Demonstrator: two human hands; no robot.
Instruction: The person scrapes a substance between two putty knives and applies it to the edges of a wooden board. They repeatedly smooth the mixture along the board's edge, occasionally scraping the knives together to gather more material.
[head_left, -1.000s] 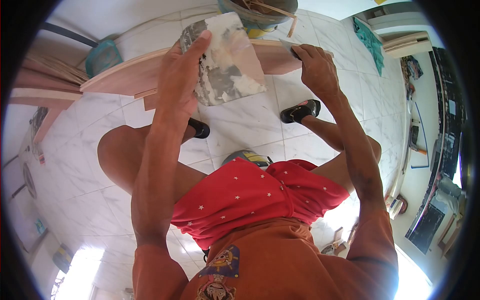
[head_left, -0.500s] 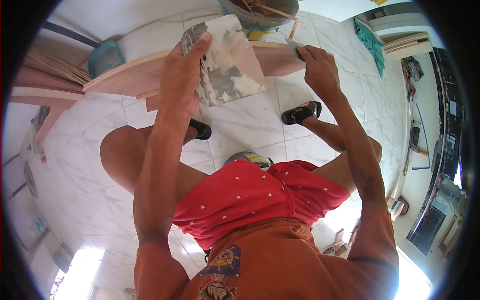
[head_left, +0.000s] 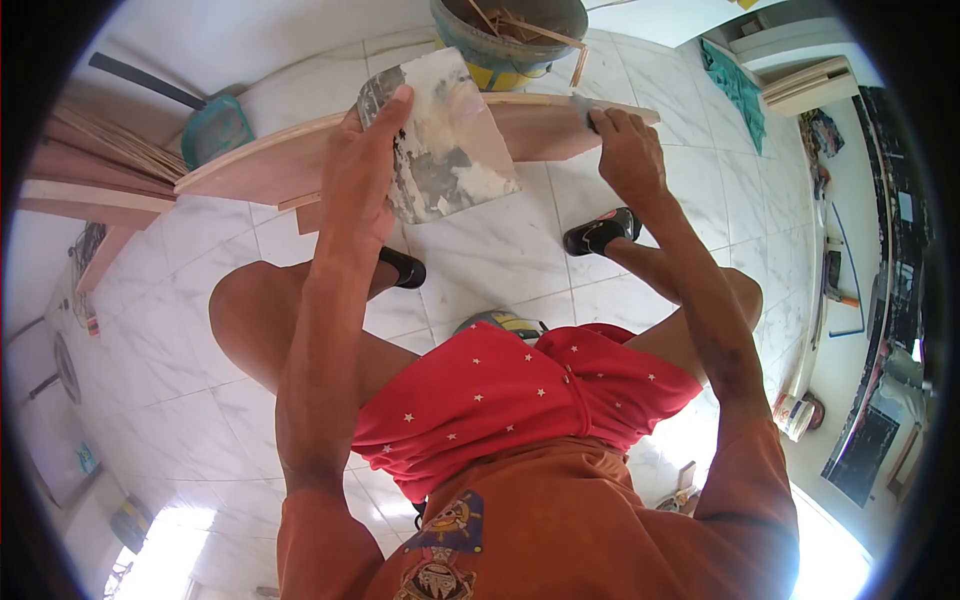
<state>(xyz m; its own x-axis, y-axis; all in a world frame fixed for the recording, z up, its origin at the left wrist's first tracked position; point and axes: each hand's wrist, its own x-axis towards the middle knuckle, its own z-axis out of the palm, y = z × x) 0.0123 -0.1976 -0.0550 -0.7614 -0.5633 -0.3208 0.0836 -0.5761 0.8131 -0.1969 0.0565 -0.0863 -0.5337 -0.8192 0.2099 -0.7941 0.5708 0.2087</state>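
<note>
My left hand (head_left: 365, 165) grips a flat rectangular board (head_left: 450, 140) smeared with white and grey paste, its thumb on the upper face. Fingers closed, my right hand (head_left: 630, 150) holds a small putty knife (head_left: 582, 110), whose blade touches or nearly touches the edge of a long curved wooden panel (head_left: 540, 128). That panel stands across the floor in front of me, partly hidden behind the smeared board. Most of the knife's handle is hidden in my fingers.
Beyond the panel stands a bucket (head_left: 510, 55) with wood scraps. A teal dustpan (head_left: 215, 130) and stacked wooden sheets (head_left: 100, 160) are at the left. A green cloth (head_left: 737, 85) and wood pieces (head_left: 810, 85) lie at the upper right. My feet rest on the tiles.
The smeared board and my left hand have shifted slightly down and left in view. My right hand has moved a little left and down, the knife now at the panel's edge. The view has shifted slightly.
</note>
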